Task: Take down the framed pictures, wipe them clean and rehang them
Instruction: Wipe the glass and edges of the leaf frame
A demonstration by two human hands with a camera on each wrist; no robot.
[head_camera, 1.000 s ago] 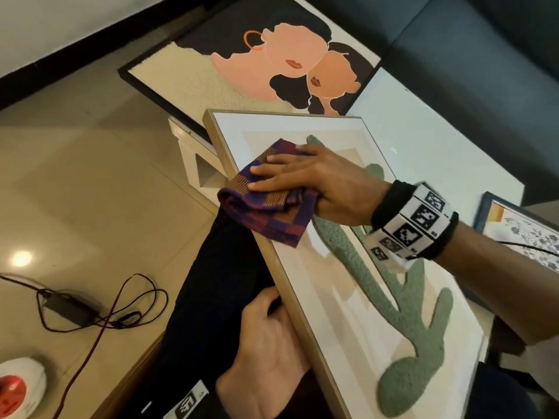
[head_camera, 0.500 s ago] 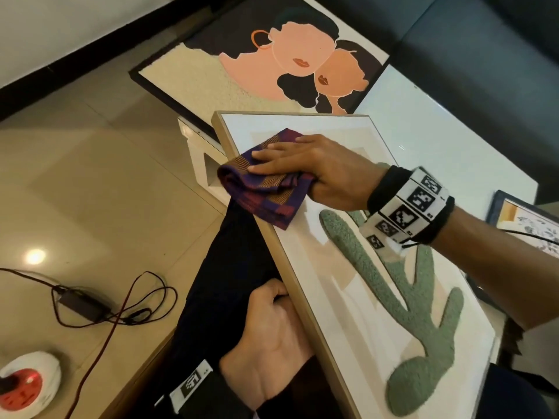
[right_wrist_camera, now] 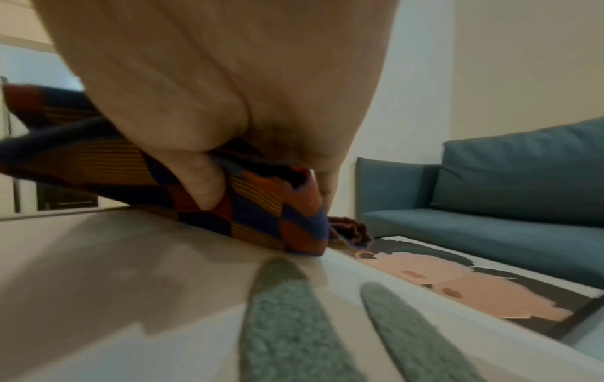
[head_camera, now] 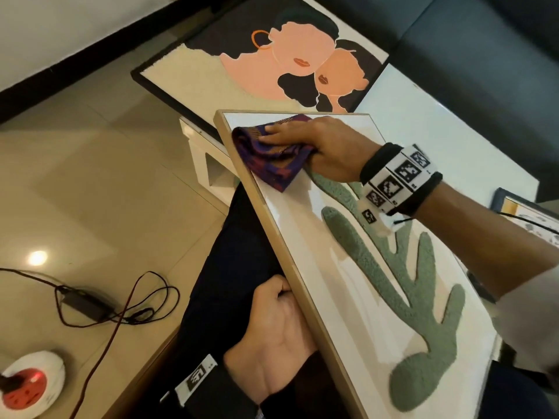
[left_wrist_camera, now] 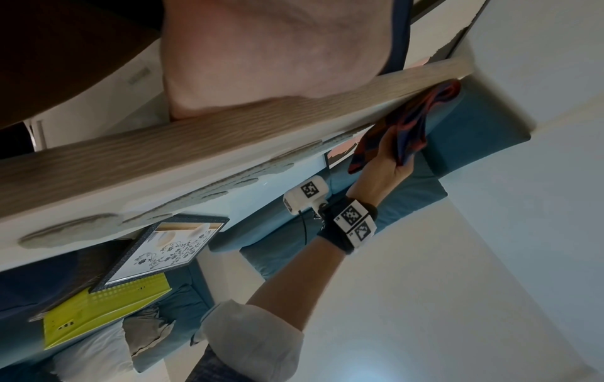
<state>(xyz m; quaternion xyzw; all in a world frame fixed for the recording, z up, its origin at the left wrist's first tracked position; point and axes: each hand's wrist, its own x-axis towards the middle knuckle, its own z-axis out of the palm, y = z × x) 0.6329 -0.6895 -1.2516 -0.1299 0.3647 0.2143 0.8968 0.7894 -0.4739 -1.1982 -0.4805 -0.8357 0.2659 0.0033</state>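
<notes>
The picture with the green plant shape (head_camera: pixel 402 285) is lying tilted across the person's lap, its far end reaching the white table (head_camera: pixel 447 140). The right hand (head_camera: pixel 326 149) is pressing a folded checked cloth (head_camera: pixel 272 158) onto the far left corner of the glazed face, fingers laid fairly straight over the top while the thumb is tucking into the fold from below, as the right wrist view shows. The left hand (head_camera: pixel 278 331) is gripping the wooden frame edge (head_camera: pixel 272 237) at the near left side, fingers curling under it and out of sight.

The picture is looking broad, stiff and probably light for its size, though awkward; its smooth face is likely slippery and breakable, so the safer hold is on the wooden edges, never flat on the face. The raised green tufting is looking soft and could snag the cloth. The cloth itself is limp and bunching.

Another picture with two faces (head_camera: pixel 287 65) is lying beyond the far end, and a small flowered picture (head_camera: pixel 526 213) is sitting at the right.
</notes>
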